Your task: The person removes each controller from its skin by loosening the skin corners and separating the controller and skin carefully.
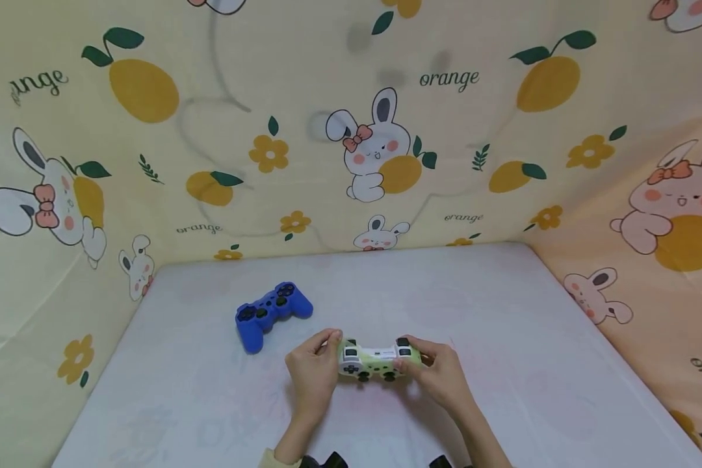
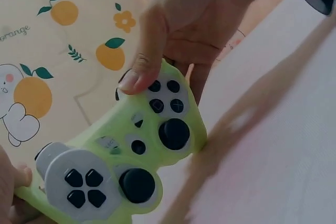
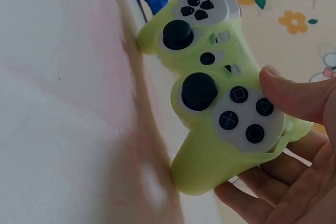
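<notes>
A white game controller [image 1: 380, 354] in a pale green soft cover [image 3: 202, 158] is held up between both hands, its dark thumbsticks toward me. My left hand [image 1: 314, 374] grips its left end, thumb near the upper corner; in the left wrist view only part of that hand shows. My right hand [image 1: 442, 377] holds the right end, the thumb [image 3: 294, 93] at the front beside the face buttons and the other fingers behind. By the right shoulder, the cover's edge stands away from the body in the right wrist view. White body shows along the top in the head view.
A blue game controller [image 1: 276, 309] lies on the white tabletop [image 1: 520, 364], left of and beyond my hands. Cloth printed with rabbits and oranges [image 1: 327, 65] hangs at the back and both sides. Dark wrist straps [image 1: 333, 460] show at the lower edge.
</notes>
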`<action>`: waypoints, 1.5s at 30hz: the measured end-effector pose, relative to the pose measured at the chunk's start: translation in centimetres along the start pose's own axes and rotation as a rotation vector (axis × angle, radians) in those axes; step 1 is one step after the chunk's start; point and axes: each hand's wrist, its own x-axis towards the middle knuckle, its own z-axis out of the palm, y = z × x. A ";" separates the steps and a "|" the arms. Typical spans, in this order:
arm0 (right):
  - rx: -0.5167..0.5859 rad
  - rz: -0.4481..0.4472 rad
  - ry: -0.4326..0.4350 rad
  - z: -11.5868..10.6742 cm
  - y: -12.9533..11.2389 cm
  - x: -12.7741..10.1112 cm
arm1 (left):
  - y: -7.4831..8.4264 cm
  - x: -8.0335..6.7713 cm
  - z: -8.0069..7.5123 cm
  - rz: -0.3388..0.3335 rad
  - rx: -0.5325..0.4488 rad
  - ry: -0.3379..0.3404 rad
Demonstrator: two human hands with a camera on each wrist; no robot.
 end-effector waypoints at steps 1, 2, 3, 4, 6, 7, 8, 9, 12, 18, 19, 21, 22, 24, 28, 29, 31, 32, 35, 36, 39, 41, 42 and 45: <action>-0.005 -0.006 0.001 0.0 0.0 0.1 | 0.0 0.0 0.0 -0.002 0.007 0.004; -0.009 -0.010 0.002 -0.1 0.0 0.1 | 0.0 0.0 0.0 -0.011 0.004 0.004; -0.012 -0.013 0.004 -0.1 -0.1 0.2 | 0.0 0.0 -0.1 -0.014 -0.001 -0.001; -0.013 -0.013 0.005 -0.2 -0.1 0.2 | 0.0 0.0 -0.1 -0.013 -0.004 -0.007; -0.017 -0.008 0.011 -0.2 0.0 0.3 | -0.1 -0.2 -0.3 -0.006 -0.020 -0.033; -0.019 -0.004 0.014 -0.2 0.0 0.3 | -0.2 -0.2 -0.4 0.006 -0.026 -0.046; -0.018 0.000 0.016 -0.2 0.1 0.4 | -0.2 -0.3 -0.5 0.017 -0.034 -0.062; -0.016 0.004 0.017 -0.2 0.1 0.4 | -0.3 -0.3 -0.7 0.039 -0.038 -0.079; -0.012 0.009 0.025 0.0 0.3 0.4 | -0.8 -0.5 -1.1 0.099 -0.059 -0.124; 0.030 0.024 0.017 0.1 0.3 0.0 | -1.2 -0.4 -2.0 0.198 -0.072 -0.259; 0.031 0.023 0.016 0.1 0.3 0.0 | -1.2 -0.4 -2.1 0.229 -0.060 -0.285; 0.025 0.016 0.018 0.1 0.2 0.0 | -1.2 -0.2 -2.2 0.294 -0.028 -0.332; 0.023 0.013 0.018 0.0 0.2 0.0 | -1.1 -0.2 -2.2 0.332 -0.014 -0.353; 0.018 0.010 0.022 0.0 0.1 0.1 | -1.0 -0.1 -2.3 0.412 0.016 -0.378; 0.018 0.006 0.013 -0.1 0.1 0.2 | -0.9 0.1 -2.6 0.547 0.070 -0.370; 0.016 0.003 0.009 -0.1 0.1 0.2 | -0.8 0.1 -2.7 0.581 0.085 -0.363; 0.006 -0.010 0.003 -0.2 0.1 0.3 | -0.8 0.2 -2.6 0.634 0.103 -0.353; 0.002 -0.011 0.000 -0.2 0.2 0.3 | -0.8 0.2 -2.6 0.657 0.107 -0.351; -0.012 -0.023 -0.009 -0.5 0.3 0.5 | -1.1 0.3 -2.7 0.695 0.092 -0.353; -0.011 -0.021 -0.014 -0.5 0.3 0.5 | -1.1 0.4 -2.8 0.698 0.082 -0.355; 0.000 -0.019 -0.031 -0.5 0.5 0.6 | -1.4 0.7 -3.3 0.716 0.072 -0.370; -0.001 -0.020 -0.041 -0.5 0.7 0.7 | -1.4 0.8 -3.7 0.729 0.069 -0.382; -0.002 -0.020 -0.047 -0.5 0.8 0.7 | -1.5 0.8 -3.8 0.731 0.073 -0.392; -0.014 -0.027 -0.048 -0.7 0.9 0.7 | -1.8 0.8 -4.3 0.730 0.092 -0.421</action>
